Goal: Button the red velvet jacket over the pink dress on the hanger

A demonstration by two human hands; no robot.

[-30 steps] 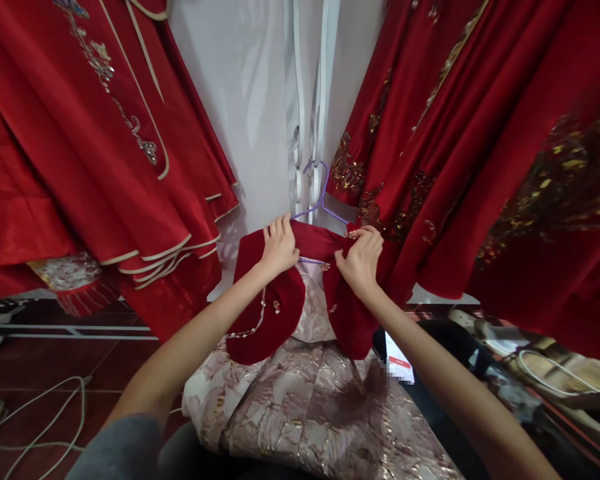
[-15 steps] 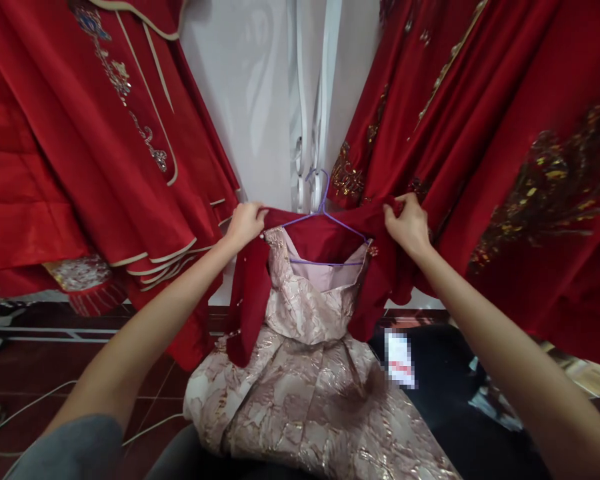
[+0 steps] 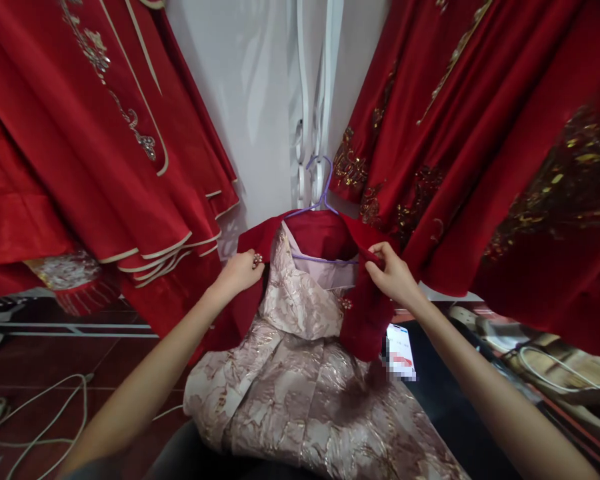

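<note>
A pink and gold brocade dress (image 3: 310,387) hangs on a purple hanger (image 3: 319,193) in front of me. A dark red velvet jacket (image 3: 325,237) is draped over the dress's shoulders. My left hand (image 3: 240,272) pinches the jacket's left front edge, with a beaded trim showing at the fingers. My right hand (image 3: 391,273) grips the jacket's right front edge. Both hands are closed on the fabric at chest height of the dress.
Red embroidered gowns hang on the left (image 3: 90,147) and right (image 3: 480,153). A white wall with a white rack (image 3: 313,100) is behind. White cables (image 3: 40,400) lie on the dark red floor. A phone (image 3: 400,347) rests on a dark surface at right.
My hands have come down from the jacket's shoulders and moved inward to its front edges. The jacket now sits closer round the dress.
</note>
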